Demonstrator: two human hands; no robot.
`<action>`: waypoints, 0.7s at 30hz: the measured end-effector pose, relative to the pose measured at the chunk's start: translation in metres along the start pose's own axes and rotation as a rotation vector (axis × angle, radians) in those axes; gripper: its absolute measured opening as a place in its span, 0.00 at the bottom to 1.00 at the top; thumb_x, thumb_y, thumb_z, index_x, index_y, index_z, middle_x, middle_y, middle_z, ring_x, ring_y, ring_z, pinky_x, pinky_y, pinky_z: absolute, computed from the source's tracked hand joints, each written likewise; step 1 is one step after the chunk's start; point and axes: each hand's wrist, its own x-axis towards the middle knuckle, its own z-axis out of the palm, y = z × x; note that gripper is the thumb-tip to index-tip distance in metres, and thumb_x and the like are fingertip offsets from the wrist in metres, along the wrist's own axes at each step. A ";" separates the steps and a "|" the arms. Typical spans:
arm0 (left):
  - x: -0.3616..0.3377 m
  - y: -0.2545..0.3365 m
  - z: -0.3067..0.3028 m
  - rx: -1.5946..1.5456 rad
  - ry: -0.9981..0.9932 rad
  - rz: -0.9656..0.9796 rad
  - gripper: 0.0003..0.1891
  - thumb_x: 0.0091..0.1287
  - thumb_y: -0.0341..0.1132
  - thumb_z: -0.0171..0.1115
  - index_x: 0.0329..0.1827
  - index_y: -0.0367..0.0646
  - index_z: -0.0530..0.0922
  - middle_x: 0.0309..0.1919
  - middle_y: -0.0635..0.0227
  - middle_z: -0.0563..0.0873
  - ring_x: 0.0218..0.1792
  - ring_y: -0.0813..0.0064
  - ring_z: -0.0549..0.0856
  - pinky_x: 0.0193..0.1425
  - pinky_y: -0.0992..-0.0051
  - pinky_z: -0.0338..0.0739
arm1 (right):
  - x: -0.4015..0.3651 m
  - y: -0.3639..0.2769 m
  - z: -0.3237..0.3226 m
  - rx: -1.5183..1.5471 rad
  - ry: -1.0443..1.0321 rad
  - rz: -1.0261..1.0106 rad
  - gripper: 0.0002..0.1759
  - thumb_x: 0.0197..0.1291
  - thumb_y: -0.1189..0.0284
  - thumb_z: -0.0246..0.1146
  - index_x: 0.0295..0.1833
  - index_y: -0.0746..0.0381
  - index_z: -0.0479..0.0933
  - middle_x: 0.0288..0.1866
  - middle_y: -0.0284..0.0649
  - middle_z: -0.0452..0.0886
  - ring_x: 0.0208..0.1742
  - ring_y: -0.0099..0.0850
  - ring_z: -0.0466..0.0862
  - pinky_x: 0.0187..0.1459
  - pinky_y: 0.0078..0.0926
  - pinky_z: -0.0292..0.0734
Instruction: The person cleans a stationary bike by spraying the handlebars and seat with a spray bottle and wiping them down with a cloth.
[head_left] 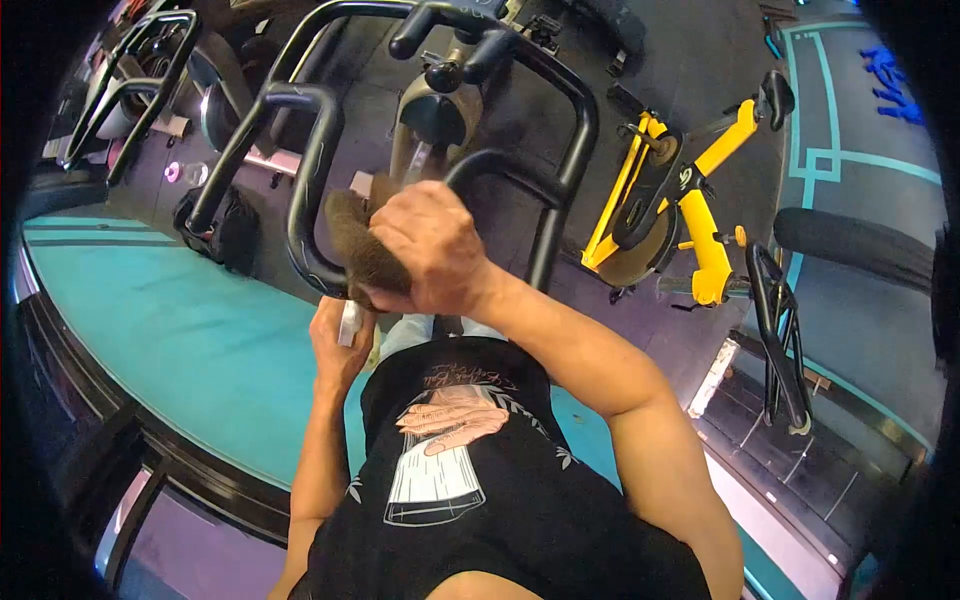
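Right hand (428, 243) was clenched on a brown cloth (362, 245) at the black exercise-bike handlebar (302, 190); left hand (335, 338), nearer the torso, was closed around a partly hidden pale object (349, 323), identity unclear

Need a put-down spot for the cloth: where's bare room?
Teal floor, between black bag and left hand; dark floor, bordered by yellow bike and teal lines. Crowded: black handlebars, where the right hand grips the brown cloth.
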 end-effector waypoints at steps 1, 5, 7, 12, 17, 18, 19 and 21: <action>0.002 0.004 -0.003 0.006 0.004 -0.008 0.09 0.65 0.30 0.69 0.44 0.35 0.82 0.37 0.51 0.84 0.39 0.45 0.84 0.44 0.59 0.78 | 0.001 0.007 0.001 -0.003 0.027 -0.019 0.24 0.45 0.55 0.72 0.40 0.63 0.80 0.40 0.42 0.82 0.44 0.44 0.83 0.54 0.47 0.75; 0.001 0.009 -0.011 -0.008 0.064 -0.021 0.09 0.67 0.31 0.69 0.43 0.35 0.82 0.36 0.53 0.84 0.37 0.49 0.84 0.42 0.61 0.77 | 0.006 0.039 -0.009 -0.110 -0.015 0.136 0.22 0.52 0.54 0.69 0.40 0.64 0.80 0.39 0.46 0.83 0.43 0.48 0.83 0.51 0.45 0.76; -0.007 0.004 -0.016 0.001 0.062 -0.054 0.09 0.67 0.31 0.69 0.43 0.35 0.82 0.36 0.54 0.84 0.37 0.50 0.84 0.42 0.62 0.77 | 0.013 0.056 -0.015 -0.108 -0.118 0.309 0.25 0.60 0.49 0.63 0.37 0.64 0.81 0.36 0.51 0.84 0.41 0.52 0.84 0.47 0.46 0.77; -0.020 0.006 -0.018 0.022 0.101 0.031 0.09 0.67 0.32 0.69 0.42 0.35 0.82 0.34 0.55 0.83 0.35 0.53 0.84 0.41 0.61 0.77 | 0.020 0.149 -0.053 -0.321 -0.537 0.985 0.44 0.63 0.34 0.51 0.47 0.68 0.86 0.49 0.64 0.85 0.57 0.59 0.84 0.59 0.47 0.78; -0.032 -0.007 -0.007 0.025 0.148 0.014 0.09 0.67 0.33 0.69 0.41 0.35 0.82 0.34 0.56 0.84 0.34 0.53 0.84 0.40 0.62 0.77 | -0.026 0.176 -0.050 -0.083 -0.253 1.026 0.45 0.65 0.35 0.51 0.46 0.72 0.85 0.50 0.68 0.84 0.58 0.60 0.84 0.59 0.46 0.76; -0.030 -0.006 -0.005 0.028 0.146 0.016 0.09 0.67 0.33 0.69 0.41 0.35 0.82 0.34 0.56 0.84 0.34 0.53 0.84 0.40 0.62 0.77 | -0.021 0.163 -0.051 -0.081 -0.250 1.028 0.45 0.65 0.35 0.51 0.46 0.72 0.85 0.50 0.68 0.84 0.58 0.60 0.84 0.59 0.46 0.76; -0.029 -0.003 -0.003 0.016 0.144 0.002 0.09 0.67 0.33 0.69 0.41 0.35 0.82 0.33 0.56 0.83 0.34 0.53 0.84 0.40 0.62 0.77 | -0.020 0.151 -0.052 0.028 -0.190 0.983 0.44 0.66 0.36 0.51 0.45 0.72 0.85 0.47 0.67 0.84 0.56 0.60 0.84 0.57 0.46 0.76; -0.032 0.000 0.003 0.006 0.116 -0.021 0.09 0.68 0.33 0.69 0.40 0.35 0.82 0.33 0.56 0.83 0.33 0.54 0.83 0.40 0.62 0.77 | -0.023 0.112 -0.050 0.053 -0.071 0.904 0.40 0.68 0.38 0.52 0.48 0.70 0.83 0.43 0.63 0.86 0.52 0.59 0.85 0.56 0.47 0.77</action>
